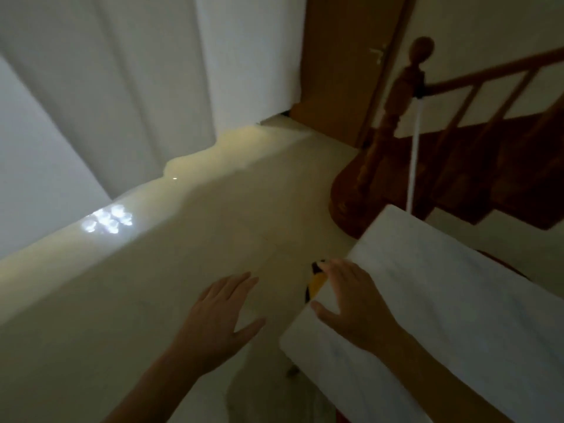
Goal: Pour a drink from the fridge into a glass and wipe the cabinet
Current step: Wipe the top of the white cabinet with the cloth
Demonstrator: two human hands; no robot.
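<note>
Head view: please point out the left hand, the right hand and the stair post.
left hand (218,312), head view, back of the hand.
right hand (351,300), head view, back of the hand.
stair post (399,87), head view, upper shaft.

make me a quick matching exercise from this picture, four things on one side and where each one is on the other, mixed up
Things:
1. left hand
2. right hand
3. wooden newel post
4. white curtain

Places:
A. at the foot of the staircase
B. flat on the white surface
C. hanging at upper left
D. over the pale floor, touching nothing

Pairs: 1-D, 2-B, 3-A, 4-C
</note>
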